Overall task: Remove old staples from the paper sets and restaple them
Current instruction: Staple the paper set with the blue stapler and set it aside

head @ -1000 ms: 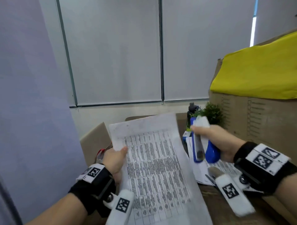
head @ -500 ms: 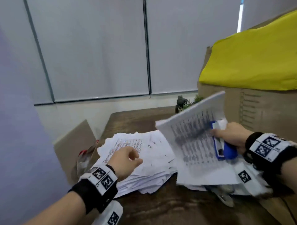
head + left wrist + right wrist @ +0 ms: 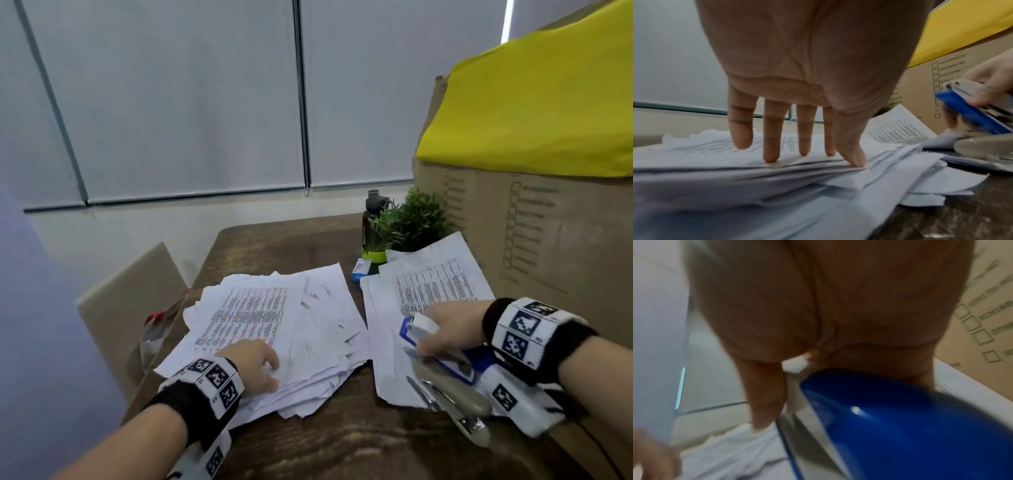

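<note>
A dark brown wood-grain table point(image 3: 318, 442) carries 2 spreads of printed sheets under a wall of pale roller blinds point(image 3: 178, 102) split by dark vertical frames. The left hand point(image 3: 255, 365) lies on the loose paper pile point(image 3: 270, 308), and the left wrist view shows its fingers point(image 3: 771, 146) straight and slightly apart, tips pressing the top sheet with the thumb at the pile's near edge. The right hand point(image 3: 448, 325) is curled around a blue stapler point(image 3: 431, 346), thumb on its white top, held low over the stapled paper set point(image 3: 431, 287), which lies flat beyond and under those fingers. Just nearer than the right fingers, a grey stapler point(image 3: 459, 401) rests on the same sheets, touching the table edge of the papers; whether it touches the blue one cannot be told. Beyond the right fingertips stand a small green potted plant point(image 3: 414, 222) and a dark bottle point(image 3: 373, 219), with a small blue and white box point(image 3: 361, 270) beside them. To the outer side of the right hand rises a large cardboard box point(image 3: 534, 240) with a yellow sheet point(image 3: 534, 102) draped on top. Off the left hand's outer side, a beige chair back point(image 3: 126, 294) stands beside the table, with something red and clear tucked between them.
</note>
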The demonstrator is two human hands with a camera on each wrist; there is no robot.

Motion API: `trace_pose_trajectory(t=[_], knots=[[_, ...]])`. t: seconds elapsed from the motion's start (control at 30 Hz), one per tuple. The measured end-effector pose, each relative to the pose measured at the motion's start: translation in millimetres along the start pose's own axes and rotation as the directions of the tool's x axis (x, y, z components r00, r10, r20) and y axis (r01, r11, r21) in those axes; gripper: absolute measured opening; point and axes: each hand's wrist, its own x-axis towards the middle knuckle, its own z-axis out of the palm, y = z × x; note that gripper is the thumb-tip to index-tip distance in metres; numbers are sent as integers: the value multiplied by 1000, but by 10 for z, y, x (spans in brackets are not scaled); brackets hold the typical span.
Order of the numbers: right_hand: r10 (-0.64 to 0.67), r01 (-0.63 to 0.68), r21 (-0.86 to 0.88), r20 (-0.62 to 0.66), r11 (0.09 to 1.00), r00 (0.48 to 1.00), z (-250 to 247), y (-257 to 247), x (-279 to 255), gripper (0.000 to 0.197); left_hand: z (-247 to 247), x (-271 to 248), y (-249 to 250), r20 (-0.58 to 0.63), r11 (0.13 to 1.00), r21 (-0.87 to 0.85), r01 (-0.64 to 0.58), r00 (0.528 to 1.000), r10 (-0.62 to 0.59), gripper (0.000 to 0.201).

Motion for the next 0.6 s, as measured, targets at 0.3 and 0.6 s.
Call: trace_pose_trajectory(t=[0.3, 0.6], knots=[[-49, 47, -76, -18, 996, 999, 256, -82, -266, 21, 89, 46, -81, -60, 998, -54, 45, 997, -48, 23], [38, -39, 66, 18, 997, 999, 486, -190, -622, 65, 101, -19, 21, -69, 999, -39, 27, 997, -29, 25]])
